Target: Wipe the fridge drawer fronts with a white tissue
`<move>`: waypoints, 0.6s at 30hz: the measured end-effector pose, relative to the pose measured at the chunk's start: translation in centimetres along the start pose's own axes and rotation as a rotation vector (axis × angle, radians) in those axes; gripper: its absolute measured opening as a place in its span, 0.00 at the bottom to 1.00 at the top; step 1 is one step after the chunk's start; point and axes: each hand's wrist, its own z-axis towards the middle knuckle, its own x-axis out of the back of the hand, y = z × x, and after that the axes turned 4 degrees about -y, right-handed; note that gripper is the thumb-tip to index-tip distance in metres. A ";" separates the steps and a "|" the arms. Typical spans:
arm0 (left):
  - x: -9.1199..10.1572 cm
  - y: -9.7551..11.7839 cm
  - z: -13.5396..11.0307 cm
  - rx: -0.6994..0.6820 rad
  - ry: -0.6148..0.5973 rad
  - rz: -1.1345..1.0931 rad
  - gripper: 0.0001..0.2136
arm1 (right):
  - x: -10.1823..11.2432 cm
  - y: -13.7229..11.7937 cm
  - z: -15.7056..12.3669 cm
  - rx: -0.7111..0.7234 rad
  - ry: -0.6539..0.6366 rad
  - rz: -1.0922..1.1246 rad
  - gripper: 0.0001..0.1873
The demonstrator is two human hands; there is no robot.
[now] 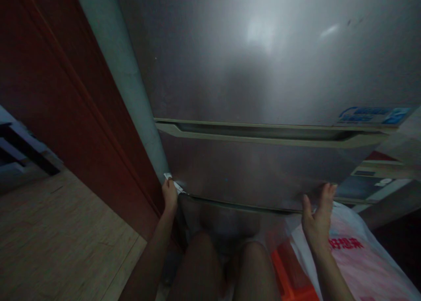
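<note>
I am crouched low in front of a grey metal fridge. Its middle drawer has a beige handle strip along the top. My left hand is closed on a white cloth and presses it against the drawer's lower left corner. My right hand is open, fingers stretched up and touching the drawer's lower right edge. My bare knees show below, between the two arms.
A dark red wooden panel and a pale grey pipe stand left of the fridge. Light wood-pattern flooring spreads at lower left. A white and pink plastic bag and an orange crate sit at lower right.
</note>
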 end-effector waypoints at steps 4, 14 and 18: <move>-0.1 0.2 -0.4 -0.001 0.016 -0.013 0.16 | 0.1 0.1 0.0 0.009 0.001 -0.004 0.42; 0.4 4.6 -1.6 -0.194 0.061 0.081 0.15 | 0.3 0.3 0.0 0.013 -0.011 -0.017 0.42; 0.7 1.9 -2.8 -0.159 0.035 0.127 0.13 | 0.3 0.0 0.0 -0.004 -0.019 -0.013 0.42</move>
